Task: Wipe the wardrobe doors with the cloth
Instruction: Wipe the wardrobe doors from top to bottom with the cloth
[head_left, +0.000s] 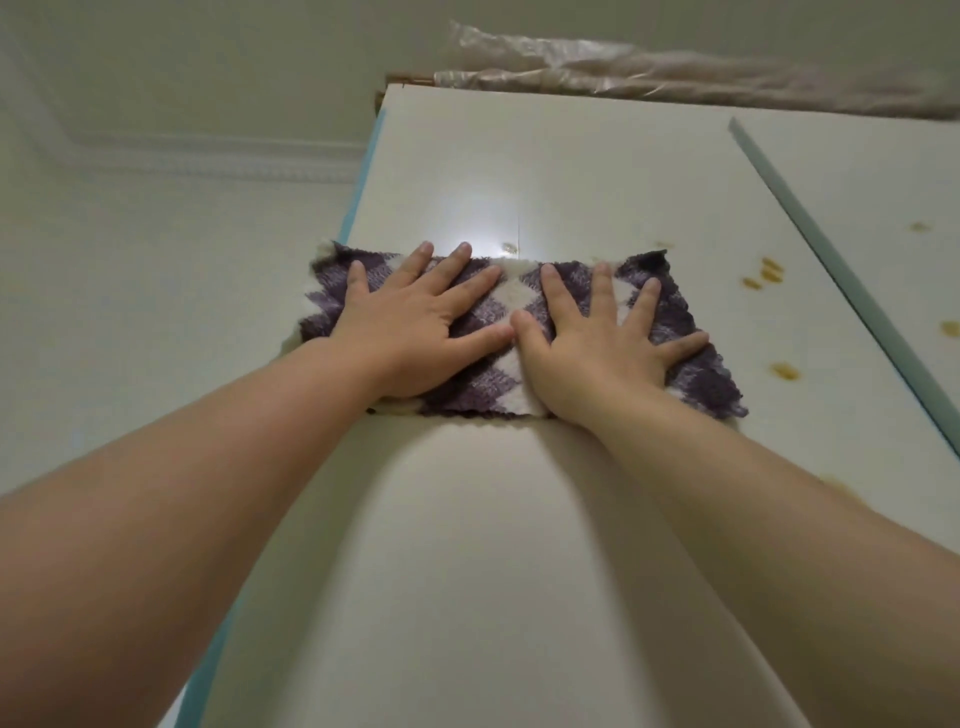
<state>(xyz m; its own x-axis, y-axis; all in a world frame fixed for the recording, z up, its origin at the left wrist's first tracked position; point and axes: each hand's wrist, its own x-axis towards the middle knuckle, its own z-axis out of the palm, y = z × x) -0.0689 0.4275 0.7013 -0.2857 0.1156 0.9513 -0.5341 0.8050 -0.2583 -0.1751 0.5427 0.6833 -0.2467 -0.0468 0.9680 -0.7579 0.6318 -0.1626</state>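
cloth (485, 306) flat under spread fingers (457, 260), both hands pressing

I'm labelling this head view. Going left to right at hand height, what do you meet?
From the left: wall → teal door edge → left hand → right hand → brown stains → grey strip between the doors.

The cloth (483, 384) is fluffy, purple-and-white checked, and spread flat and wide against the left wardrobe door (519, 545), close to that door's pale blue left edge. The left hand (410, 332) and right hand (597, 343) press on it, fingers splayed. The door is glossy white, with brownish-yellow stains (763, 275) just right of the cloth. The right wardrobe door (883, 182) is spotted too.
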